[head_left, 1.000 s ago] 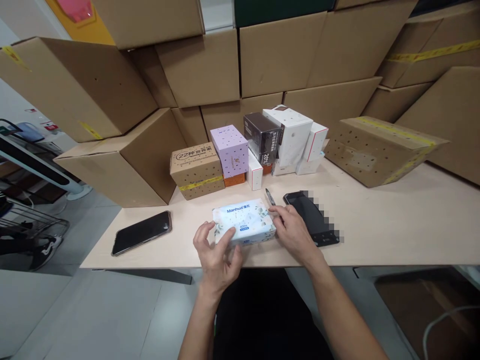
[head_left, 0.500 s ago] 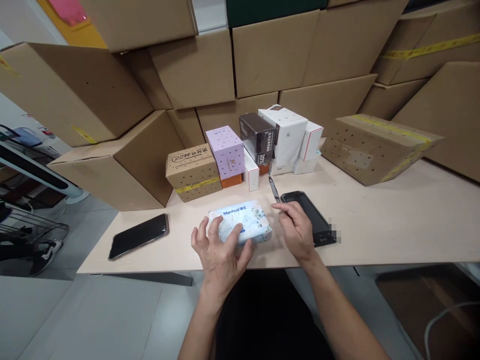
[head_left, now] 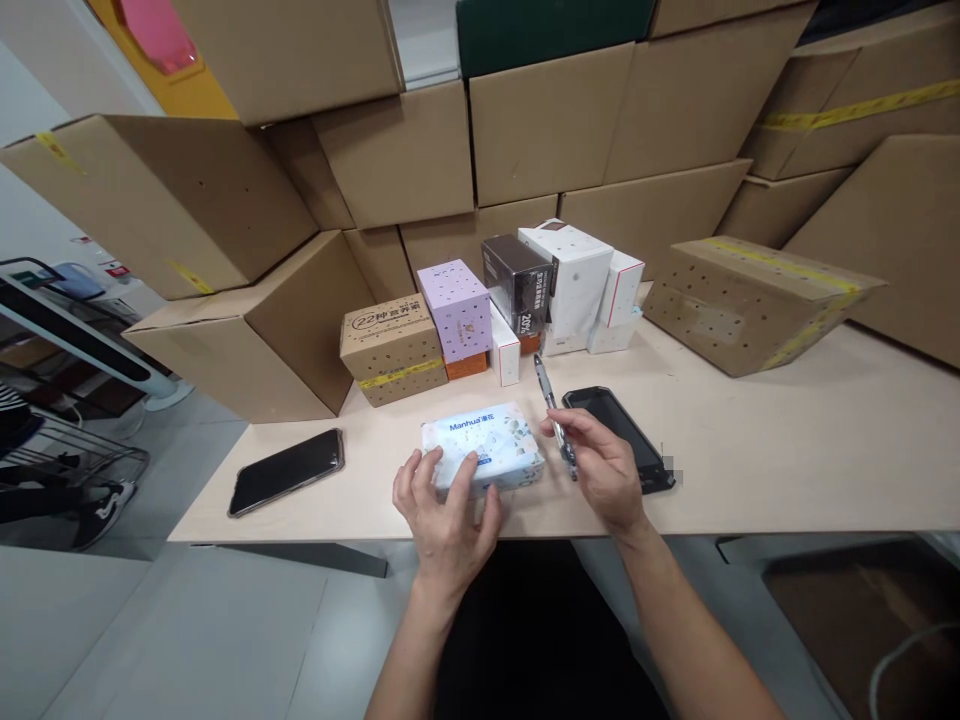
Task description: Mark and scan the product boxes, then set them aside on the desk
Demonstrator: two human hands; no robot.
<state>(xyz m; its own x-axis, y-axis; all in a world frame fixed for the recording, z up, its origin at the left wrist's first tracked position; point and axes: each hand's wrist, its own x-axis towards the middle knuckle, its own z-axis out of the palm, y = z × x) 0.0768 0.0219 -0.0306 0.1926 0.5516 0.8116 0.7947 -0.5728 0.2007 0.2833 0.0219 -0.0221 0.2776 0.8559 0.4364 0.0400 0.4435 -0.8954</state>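
My left hand [head_left: 446,515] lies over the near left corner of a soft tissue pack [head_left: 491,432], white and pale blue with "Manhua" printed on top. Its index finger presses the top, and the thumb is at the front side; the other fingers curl at the left edge. In my right hand [head_left: 604,470], a silver and dark pen [head_left: 546,382] is pinched between thumb and fingers, tilted, one end toward the boxes. Just right of that hand, partly behind it, a black handheld device [head_left: 626,425] rests on the table.
A black phone [head_left: 289,470] lies at the table's [head_left: 787,450] left. Behind the pack stand a brown carton [head_left: 394,345], a lilac box [head_left: 457,310], a dark brown box [head_left: 517,275] and white boxes [head_left: 574,280]. A taped carton [head_left: 750,300] leans at right. Large cardboard boxes [head_left: 551,125] wall the back.
The pen has swung in my right hand and now shows along more of its length. My left fingers have drawn closer together at the pack's left edge. The view has shifted slightly.
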